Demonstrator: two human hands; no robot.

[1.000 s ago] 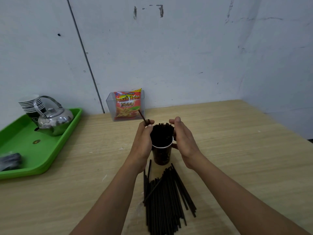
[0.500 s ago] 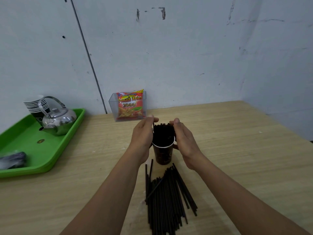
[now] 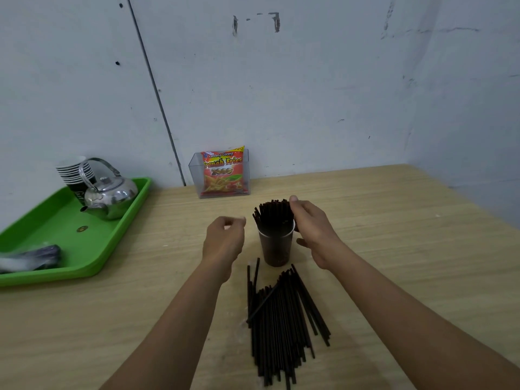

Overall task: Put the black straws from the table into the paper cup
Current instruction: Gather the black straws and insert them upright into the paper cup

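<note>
Your right hand [image 3: 312,232] curls loosely against the bundle of black plastic straws [image 3: 274,218] standing in the dark brown paper cup [image 3: 275,250], touching their right side. Your left hand [image 3: 223,239], empty with fingers curled, hangs just left of that cup. More loose black straws [image 3: 281,322] lie on the wooden counter [image 3: 394,235] below both hands.
</note>
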